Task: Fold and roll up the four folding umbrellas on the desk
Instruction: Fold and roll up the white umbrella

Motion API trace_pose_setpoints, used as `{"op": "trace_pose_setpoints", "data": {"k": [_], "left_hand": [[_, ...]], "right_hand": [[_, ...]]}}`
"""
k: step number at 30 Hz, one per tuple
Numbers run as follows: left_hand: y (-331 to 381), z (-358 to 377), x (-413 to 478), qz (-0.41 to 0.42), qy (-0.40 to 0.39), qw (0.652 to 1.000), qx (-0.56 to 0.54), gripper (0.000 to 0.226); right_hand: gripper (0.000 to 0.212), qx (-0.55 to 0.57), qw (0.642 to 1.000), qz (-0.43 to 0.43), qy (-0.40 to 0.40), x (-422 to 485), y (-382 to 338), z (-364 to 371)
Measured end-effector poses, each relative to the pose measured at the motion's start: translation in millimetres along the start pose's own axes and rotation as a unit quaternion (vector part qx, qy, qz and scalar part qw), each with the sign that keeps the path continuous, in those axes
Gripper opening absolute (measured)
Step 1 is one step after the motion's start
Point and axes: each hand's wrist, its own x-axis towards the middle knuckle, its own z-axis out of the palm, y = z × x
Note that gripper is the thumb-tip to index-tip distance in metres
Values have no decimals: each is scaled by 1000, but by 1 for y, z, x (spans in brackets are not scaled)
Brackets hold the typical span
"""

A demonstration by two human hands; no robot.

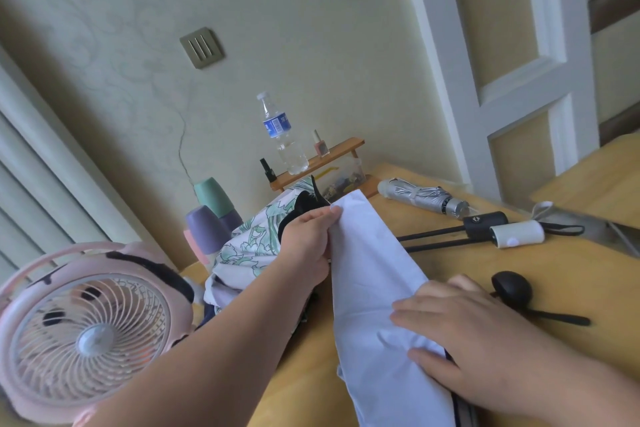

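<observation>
At ten o'clock of the blue umbrella (370, 270), pinched by the left hand (308, 239) and pressed under the flat right hand (467, 333), a floral umbrella (249, 243) crowds the left wrist.

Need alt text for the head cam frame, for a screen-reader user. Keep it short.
A person's left hand pinches the top edge of a pale blue umbrella canopy while the right hand presses flat on it lower down, on a wooden desk. A rolled silver umbrella lies behind, a floral umbrella is heaped to the left, and a pink fan is nearest the camera.
</observation>
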Motion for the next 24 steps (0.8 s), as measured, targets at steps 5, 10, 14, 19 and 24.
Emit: {"op": "trace_pose_setpoints", "data": {"k": [5,10,14,19,24], "left_hand": [[-9,-5,-5,3,10,999,-47,17],[-4,-12,-9,-22,-114,993,-35,45],[5,-12,-14,-43,-197,979,37,36],[11,-8,-6,-39,-191,973,120,36],[13,2,-6,-6,-146,982,120,27]], "right_hand": [[38,9,1000,5,-8,-1,-1,-1],[36,7,1000,7,-12,-1,-3,-5],[36,3,1000,2,-13,-1,-4,-5],[32,11,1000,5,-23,0,-2,-6],[38,16,999,21,-37,-1,-2,-7]]}}
